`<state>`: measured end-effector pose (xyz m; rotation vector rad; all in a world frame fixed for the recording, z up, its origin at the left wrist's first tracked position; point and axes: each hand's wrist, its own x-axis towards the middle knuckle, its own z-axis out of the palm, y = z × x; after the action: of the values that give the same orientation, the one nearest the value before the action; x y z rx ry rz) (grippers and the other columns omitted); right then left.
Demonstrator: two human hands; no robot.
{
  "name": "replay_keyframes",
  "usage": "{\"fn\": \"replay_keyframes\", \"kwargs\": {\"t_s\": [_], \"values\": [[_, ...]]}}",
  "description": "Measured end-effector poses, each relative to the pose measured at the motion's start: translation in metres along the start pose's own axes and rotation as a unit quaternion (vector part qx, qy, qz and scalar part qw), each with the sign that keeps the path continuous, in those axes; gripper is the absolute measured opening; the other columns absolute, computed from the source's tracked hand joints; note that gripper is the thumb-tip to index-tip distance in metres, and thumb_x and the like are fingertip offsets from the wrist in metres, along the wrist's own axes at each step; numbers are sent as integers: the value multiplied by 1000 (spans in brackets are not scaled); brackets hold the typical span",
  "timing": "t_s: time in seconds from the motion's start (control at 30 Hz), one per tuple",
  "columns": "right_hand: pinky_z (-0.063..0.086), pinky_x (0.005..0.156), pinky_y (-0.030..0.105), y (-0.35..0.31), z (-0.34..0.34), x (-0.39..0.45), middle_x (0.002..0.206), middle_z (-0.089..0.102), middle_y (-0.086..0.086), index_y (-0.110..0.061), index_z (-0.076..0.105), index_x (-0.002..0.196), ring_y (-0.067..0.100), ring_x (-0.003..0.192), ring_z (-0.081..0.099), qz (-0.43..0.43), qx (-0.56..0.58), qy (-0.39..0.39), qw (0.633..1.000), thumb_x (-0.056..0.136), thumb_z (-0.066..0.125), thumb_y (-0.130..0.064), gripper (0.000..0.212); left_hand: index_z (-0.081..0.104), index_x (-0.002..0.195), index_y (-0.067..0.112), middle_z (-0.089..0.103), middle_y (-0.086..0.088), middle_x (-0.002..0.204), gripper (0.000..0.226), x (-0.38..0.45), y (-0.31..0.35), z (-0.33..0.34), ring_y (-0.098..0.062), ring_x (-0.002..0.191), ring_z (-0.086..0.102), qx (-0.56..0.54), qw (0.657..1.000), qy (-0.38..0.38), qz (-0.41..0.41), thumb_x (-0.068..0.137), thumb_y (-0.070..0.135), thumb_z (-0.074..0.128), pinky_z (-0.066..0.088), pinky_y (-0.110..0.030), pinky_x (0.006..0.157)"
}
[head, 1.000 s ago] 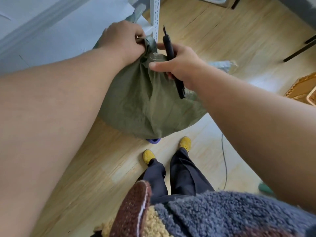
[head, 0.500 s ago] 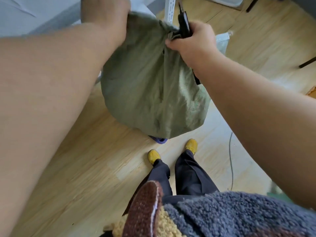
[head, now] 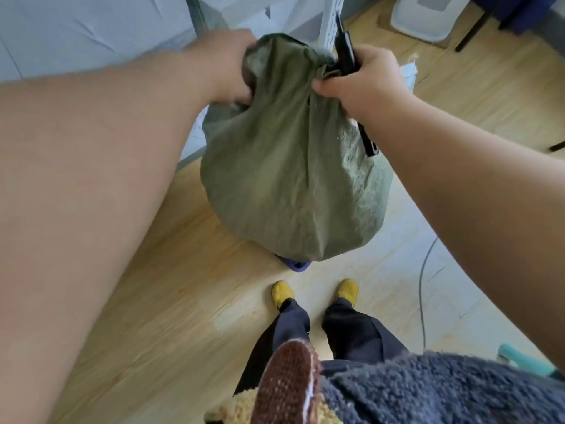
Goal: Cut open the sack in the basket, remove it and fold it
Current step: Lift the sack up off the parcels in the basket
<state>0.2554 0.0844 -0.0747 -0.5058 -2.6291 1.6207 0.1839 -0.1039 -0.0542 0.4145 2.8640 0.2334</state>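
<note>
Green sack (head: 293, 179) gripped by both hands' fingers (head: 324, 85)

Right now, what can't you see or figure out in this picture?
Head view only:
- Basket: hidden under the green sack; only a purple bit peeks out below.
- Sack contents: covered by the cloth.
- Any cut in the sack: not visible; the top is bunched between the left hand and right hand.
- Black cutter: its middle is wrapped by the right hand; the blade is too small to tell.
</note>
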Motion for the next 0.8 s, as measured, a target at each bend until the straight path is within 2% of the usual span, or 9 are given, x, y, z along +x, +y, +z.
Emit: {"fn": "replay_keyframes", "kwargs": {"t_s": [0.07,0.13,0.17,0.23,0.37,0.47,0.57,0.67,0.8], "values": [[46,59,22,-3,4,-2,73,62,-11,-26,65,85,7,63,57,13,13,-48,999,73,81,-19,21,43,135,19,56,-4,130,78,-17,25,12,-26,117,53,-100,987,-125,29,70,32,84,42,-31,95],[49,62,23,-6,2,-7,78,65,-8,-23,67,95,11,71,62,21,35,-79,996,74,80,-15,26,50,129,25,61,9,112,70,-27,45,23,-12,104,56,-230,961,-154,26,69,33,85,42,-16,87],[50,63,24,-5,-1,-9,80,66,-5,-23,66,96,13,74,63,26,45,-95,994,75,80,-13,27,57,120,26,62,11,101,54,-26,51,34,-10,96,57,-269,953,-136,19,73,31,82,43,-14,79],[50,64,25,1,-14,-12,94,65,-2,-25,66,102,14,79,62,29,54,-114,992,77,79,-17,29,65,104,25,64,4,91,26,-28,66,51,-19,90,61,-267,962,-47,-29,82,39,69,46,-25,74],[48,78,26,23,-49,-9,115,52,-12,-29,55,133,12,95,58,51,-29,-39,997,74,82,-35,65,66,113,21,69,-6,109,32,-20,63,53,-29,101,62,-284,955,11,-86,87,39,64,50,-38,91],[54,59,21,38,-55,-15,120,54,-6,-25,43,143,13,78,64,124,1,-81,989,71,84,-34,82,64,121,19,67,0,113,37,-18,70,33,-21,107,60,-349,933,29,-80,88,35,66,43,-28,93],[53,54,17,35,-57,-11,120,61,-1,-20,46,140,10,64,61,129,94,-92,983,73,84,-26,77,63,121,20,64,7,107,36,-12,86,-3,-15,106,59,-387,917,66,-63,88,32,67,43,-27,95],[52,56,17,17,-62,1,118,63,-4,-19,44,140,8,59,59,102,173,-77,977,75,83,-22,76,64,121,18,66,3,117,35,-8,93,-20,-12,111,59,-399,908,120,-31,88,31,67,43,-23,95],[51,55,16,9,-63,11,125,55,1,-19,42,142,9,60,58,84,172,-52,980,72,85,-25,83,63,121,18,66,3,118,33,-4,92,-22,-14,111,58,-386,912,124,-57,91,31,64,44,-28,98]]}}
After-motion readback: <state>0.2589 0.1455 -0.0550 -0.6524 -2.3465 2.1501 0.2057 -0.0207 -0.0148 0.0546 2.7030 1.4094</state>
